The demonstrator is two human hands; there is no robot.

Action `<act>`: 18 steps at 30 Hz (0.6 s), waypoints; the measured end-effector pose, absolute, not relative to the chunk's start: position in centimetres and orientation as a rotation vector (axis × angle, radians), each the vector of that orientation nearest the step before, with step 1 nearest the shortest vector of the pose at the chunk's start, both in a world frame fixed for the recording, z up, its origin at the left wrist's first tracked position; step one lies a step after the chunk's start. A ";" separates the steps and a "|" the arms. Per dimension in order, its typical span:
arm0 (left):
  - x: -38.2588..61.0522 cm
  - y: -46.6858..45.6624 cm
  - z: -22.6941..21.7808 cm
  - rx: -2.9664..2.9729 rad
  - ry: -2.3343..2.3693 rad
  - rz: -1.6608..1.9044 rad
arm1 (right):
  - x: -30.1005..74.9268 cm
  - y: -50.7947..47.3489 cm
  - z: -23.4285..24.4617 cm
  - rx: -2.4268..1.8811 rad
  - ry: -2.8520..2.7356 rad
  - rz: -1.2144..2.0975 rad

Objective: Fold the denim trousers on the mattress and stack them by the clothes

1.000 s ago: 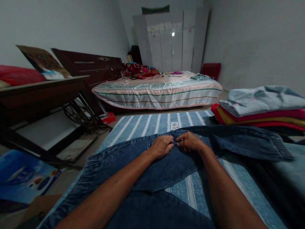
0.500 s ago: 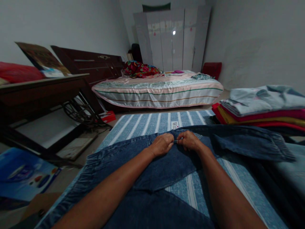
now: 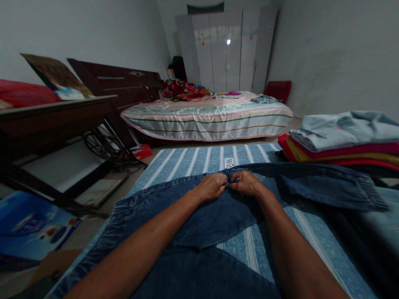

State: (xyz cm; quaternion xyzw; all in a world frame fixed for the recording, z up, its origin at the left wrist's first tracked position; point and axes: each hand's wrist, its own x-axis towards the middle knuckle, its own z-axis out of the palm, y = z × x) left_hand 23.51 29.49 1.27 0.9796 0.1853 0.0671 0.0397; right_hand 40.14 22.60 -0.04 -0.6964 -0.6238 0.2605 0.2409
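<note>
A pair of dark blue jeans (image 3: pixel 215 222) lies spread over a striped blue-and-white cover (image 3: pixel 183 160), with one gathered cuff (image 3: pixel 372 195) at the right. Both of my hands meet near the top middle of the denim. My left hand (image 3: pixel 212 186) is closed on it, knuckles up. Close beside it, my right hand (image 3: pixel 245 182) pinches with thumb and forefinger at the same spot. A small pale bit shows between the fingertips; what it is I cannot make out. The fingers hide part of the cloth there.
A stack of folded clothes (image 3: pixel 346 133) sits at the right edge. Beyond the cover stands a bed (image 3: pixel 205 120) with a bunched red floral blanket (image 3: pixel 187 89). At the left are a wooden sewing-machine table (image 3: pixel 59 108) and a blue printed box (image 3: pixel 34 226).
My fingertips have drawn slightly closer together, and the thin pale line seen between them is now shorter. The jeans lie almost as before.
</note>
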 end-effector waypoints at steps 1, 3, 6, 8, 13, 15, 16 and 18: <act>23.6 29.5 1.3 3.011 0.563 0.194 | 40.1 22.6 0.0 -1.909 -1.715 0.683; 23.8 29.4 1.5 3.032 0.552 0.166 | 40.1 22.7 0.0 -1.916 -1.731 0.618; 24.1 29.2 1.8 3.064 0.516 0.101 | 40.0 22.9 -0.1 -1.920 -1.755 0.530; 24.0 29.1 2.0 3.081 0.481 0.056 | 40.0 23.0 -0.2 -1.917 -1.769 0.498; 23.5 29.2 2.2 3.044 0.435 0.081 | 40.1 23.0 -0.4 -1.891 -1.786 0.499; 23.3 29.3 2.2 3.009 0.428 0.110 | 40.1 23.0 -0.4 -1.883 -1.785 0.503; 23.2 29.3 2.2 2.997 0.422 0.120 | 40.1 23.0 -0.4 -1.879 -1.785 0.504; 23.2 29.2 2.1 2.989 0.418 0.137 | 40.2 23.0 -0.4 -1.868 -1.787 0.506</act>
